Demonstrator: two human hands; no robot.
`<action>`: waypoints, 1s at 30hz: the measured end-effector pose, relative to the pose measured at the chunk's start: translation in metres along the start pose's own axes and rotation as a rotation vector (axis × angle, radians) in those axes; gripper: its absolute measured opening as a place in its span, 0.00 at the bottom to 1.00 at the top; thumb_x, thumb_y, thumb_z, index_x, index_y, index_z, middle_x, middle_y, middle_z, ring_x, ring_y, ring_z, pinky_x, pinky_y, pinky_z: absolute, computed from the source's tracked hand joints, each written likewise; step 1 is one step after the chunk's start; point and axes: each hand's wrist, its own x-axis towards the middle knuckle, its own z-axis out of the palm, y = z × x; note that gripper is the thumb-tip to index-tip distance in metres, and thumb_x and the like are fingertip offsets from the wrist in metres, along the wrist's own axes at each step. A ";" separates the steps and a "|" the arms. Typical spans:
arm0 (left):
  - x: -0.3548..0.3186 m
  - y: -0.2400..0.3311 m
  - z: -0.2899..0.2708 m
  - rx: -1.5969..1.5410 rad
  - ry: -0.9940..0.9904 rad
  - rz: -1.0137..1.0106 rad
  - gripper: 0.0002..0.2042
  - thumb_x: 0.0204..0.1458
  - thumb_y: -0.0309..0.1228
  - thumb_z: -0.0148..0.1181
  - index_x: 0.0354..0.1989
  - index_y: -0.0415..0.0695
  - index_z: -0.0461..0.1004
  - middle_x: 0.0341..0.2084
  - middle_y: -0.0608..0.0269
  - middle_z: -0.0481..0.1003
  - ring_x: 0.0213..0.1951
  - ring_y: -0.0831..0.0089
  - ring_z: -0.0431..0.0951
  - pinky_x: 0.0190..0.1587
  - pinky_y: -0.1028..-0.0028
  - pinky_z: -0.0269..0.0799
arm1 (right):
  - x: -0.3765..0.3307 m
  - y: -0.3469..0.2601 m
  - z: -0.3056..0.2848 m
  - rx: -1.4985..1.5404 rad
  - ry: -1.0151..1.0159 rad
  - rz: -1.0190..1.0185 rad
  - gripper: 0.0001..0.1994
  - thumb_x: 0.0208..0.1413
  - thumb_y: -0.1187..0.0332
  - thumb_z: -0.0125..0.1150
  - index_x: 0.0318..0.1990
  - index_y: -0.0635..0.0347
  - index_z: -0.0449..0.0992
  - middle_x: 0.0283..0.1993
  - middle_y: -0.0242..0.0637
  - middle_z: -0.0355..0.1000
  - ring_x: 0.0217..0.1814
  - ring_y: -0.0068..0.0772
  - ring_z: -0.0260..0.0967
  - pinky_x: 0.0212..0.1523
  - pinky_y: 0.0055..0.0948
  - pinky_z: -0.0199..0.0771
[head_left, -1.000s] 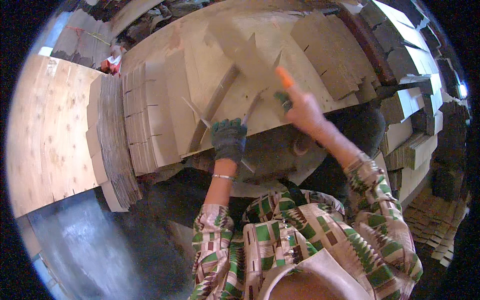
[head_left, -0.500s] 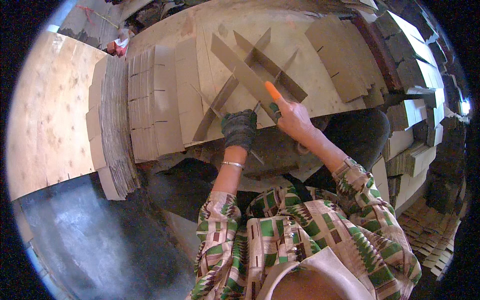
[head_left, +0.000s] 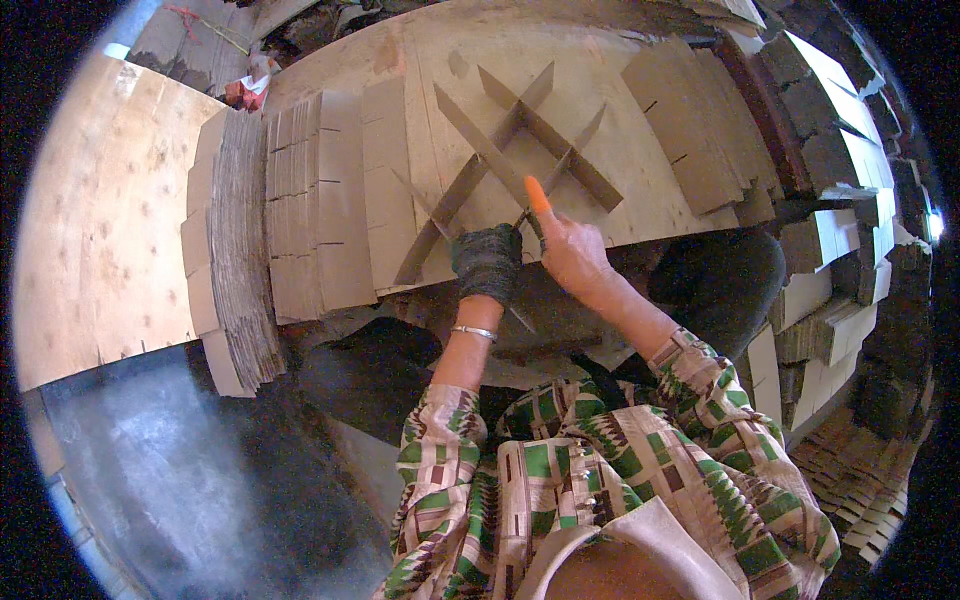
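A lattice of crossed brown cardboard divider strips stands on edge on the plywood. My left hand, in a dark grey knit glove, is closed around the near end of the lattice, where strips cross; its fingertips are mostly hidden. My right hand is bare, apart from an orange cover on the index finger and something dark at the thumb. It pinches the near part of a long cardboard strip, which runs diagonally from far left to the hands. The index finger lies extended along this strip.
Stacked slotted cardboard strips lie left of the lattice, beside a thicker upright stack. More cardboard sheets lie fanned out at right. Bundled cardboard is piled beyond the plywood table's right side.
The long strip in my right hand now sits lower among the cross strips, showing more of them. My right hand has drawn slightly nearer and leftward. The whole view has shifted a little.
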 end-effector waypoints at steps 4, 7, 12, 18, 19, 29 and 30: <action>-0.002 0.000 -0.007 -0.047 0.007 -0.045 0.07 0.51 0.34 0.59 0.34 0.52 0.83 0.31 0.54 0.82 0.37 0.54 0.83 0.40 0.57 0.77 | 0.013 0.000 0.017 -0.071 -0.112 -0.030 0.47 0.46 0.79 0.58 0.77 0.47 0.46 0.33 0.49 0.77 0.32 0.56 0.77 0.31 0.50 0.76; 0.004 -0.008 0.007 -0.006 -0.009 -0.047 0.08 0.51 0.35 0.58 0.34 0.52 0.83 0.31 0.54 0.82 0.38 0.55 0.84 0.40 0.57 0.77 | 0.021 0.001 0.018 -0.035 -0.095 -0.084 0.47 0.47 0.79 0.58 0.76 0.47 0.46 0.32 0.48 0.78 0.32 0.54 0.77 0.31 0.49 0.76; 0.006 -0.004 0.009 0.000 0.013 -0.006 0.08 0.53 0.33 0.57 0.34 0.53 0.84 0.33 0.54 0.82 0.39 0.55 0.83 0.41 0.57 0.77 | 0.015 0.006 -0.018 -0.019 -0.241 -0.073 0.42 0.54 0.73 0.55 0.76 0.45 0.44 0.32 0.48 0.78 0.33 0.54 0.78 0.32 0.50 0.78; 0.000 -0.008 0.008 -0.055 0.035 -0.050 0.09 0.55 0.36 0.57 0.38 0.53 0.83 0.33 0.55 0.82 0.39 0.54 0.82 0.42 0.56 0.76 | 0.023 0.019 0.026 -0.068 -0.195 -0.123 0.49 0.45 0.78 0.61 0.77 0.47 0.45 0.31 0.48 0.78 0.32 0.54 0.78 0.31 0.49 0.76; 0.005 -0.007 0.016 -0.115 0.072 -0.062 0.10 0.55 0.38 0.58 0.39 0.53 0.83 0.34 0.55 0.82 0.39 0.54 0.82 0.43 0.55 0.76 | 0.022 0.025 0.026 -0.093 -0.205 -0.087 0.49 0.46 0.77 0.61 0.77 0.48 0.44 0.31 0.48 0.78 0.32 0.54 0.78 0.32 0.49 0.76; 0.000 -0.113 -0.003 0.202 0.594 -0.612 0.36 0.56 0.61 0.56 0.61 0.41 0.71 0.59 0.39 0.71 0.60 0.45 0.71 0.63 0.56 0.66 | 0.039 0.101 -0.027 0.070 0.247 0.207 0.40 0.49 0.73 0.59 0.73 0.49 0.54 0.45 0.57 0.77 0.48 0.58 0.76 0.46 0.50 0.77; 0.010 -0.104 -0.021 -0.024 0.202 -0.631 0.38 0.55 0.63 0.54 0.62 0.41 0.70 0.59 0.40 0.71 0.61 0.45 0.70 0.63 0.56 0.66 | 0.044 0.116 -0.012 0.039 0.281 0.297 0.39 0.49 0.73 0.59 0.73 0.50 0.56 0.48 0.58 0.77 0.50 0.57 0.76 0.48 0.50 0.77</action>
